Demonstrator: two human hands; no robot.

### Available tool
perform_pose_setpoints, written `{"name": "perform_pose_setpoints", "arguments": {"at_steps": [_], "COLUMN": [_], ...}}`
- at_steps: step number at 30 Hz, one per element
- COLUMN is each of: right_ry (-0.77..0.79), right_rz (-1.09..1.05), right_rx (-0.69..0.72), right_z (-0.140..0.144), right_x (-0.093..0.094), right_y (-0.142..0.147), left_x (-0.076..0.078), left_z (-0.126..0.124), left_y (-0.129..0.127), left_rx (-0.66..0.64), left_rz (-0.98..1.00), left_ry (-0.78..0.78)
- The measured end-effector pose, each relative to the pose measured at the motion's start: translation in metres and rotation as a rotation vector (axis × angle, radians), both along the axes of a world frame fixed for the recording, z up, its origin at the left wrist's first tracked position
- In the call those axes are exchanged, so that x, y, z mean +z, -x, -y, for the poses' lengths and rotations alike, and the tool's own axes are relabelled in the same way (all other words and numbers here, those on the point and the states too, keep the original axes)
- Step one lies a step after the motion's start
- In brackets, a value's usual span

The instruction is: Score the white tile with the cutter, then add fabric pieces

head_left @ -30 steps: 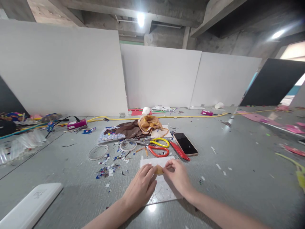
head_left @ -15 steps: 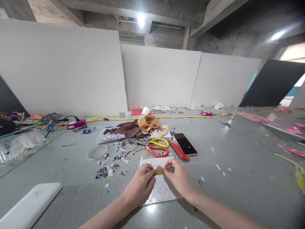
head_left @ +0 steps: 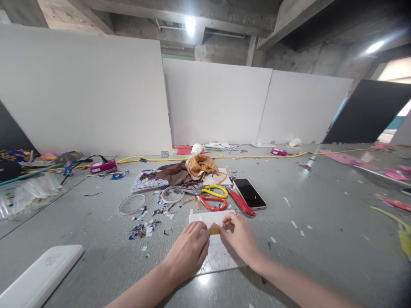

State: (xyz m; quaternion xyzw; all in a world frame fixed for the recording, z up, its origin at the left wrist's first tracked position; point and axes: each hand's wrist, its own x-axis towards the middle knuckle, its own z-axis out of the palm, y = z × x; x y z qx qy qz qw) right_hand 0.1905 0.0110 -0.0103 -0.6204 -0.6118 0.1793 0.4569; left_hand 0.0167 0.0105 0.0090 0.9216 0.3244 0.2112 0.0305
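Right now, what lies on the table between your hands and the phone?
In the head view, the far edge of the white sheet, then the red utility knife lying just left of the phone; otherwise bare grey table.

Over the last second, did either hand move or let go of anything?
Barely. Both hands, left hand and right hand, keep pinching the small yellow-brown piece over the white sheet; no release. Scissors and phone unchanged.

Both hands have edged slightly nearer, pinching the yellow scrap.
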Motion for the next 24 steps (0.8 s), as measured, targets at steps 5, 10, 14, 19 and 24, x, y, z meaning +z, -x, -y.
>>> {"name": "perform_pose_setpoints", "arguments": {"at_steps": [5, 10, 14, 19, 24], "right_ry": [-0.006, 0.003, 0.012, 0.031, 0.066], "right_rz": [0.003, 0.029, 0.027, -0.031, -0.108], "right_rx": [0.002, 0.01, 0.007, 0.056, 0.098], "right_z": [0.0, -0.0006, -0.0014, -0.0024, -0.0022], "right_x": [-0.0002, -0.0017, -0.0023, -0.0024, 0.0016], "right_y": [0.0001, -0.0002, -0.0006, -0.0029, -0.0044], "left_x": [-0.0013, -0.0018, -0.0006, 0.0005, -0.0015], "left_z": [0.0007, 0.0006, 0.0007, 0.0006, 0.0006], "left_y": [0.0001, 0.0002, 0.0, -0.0009, -0.0004], "left_rx": [-0.009, -0.002, -0.004, -0.004, -0.003], "left_rz": [0.023, -0.009, -0.007, 0.036, 0.026], "left_ry": [-0.01, -0.001, -0.022, -0.039, -0.036]}}
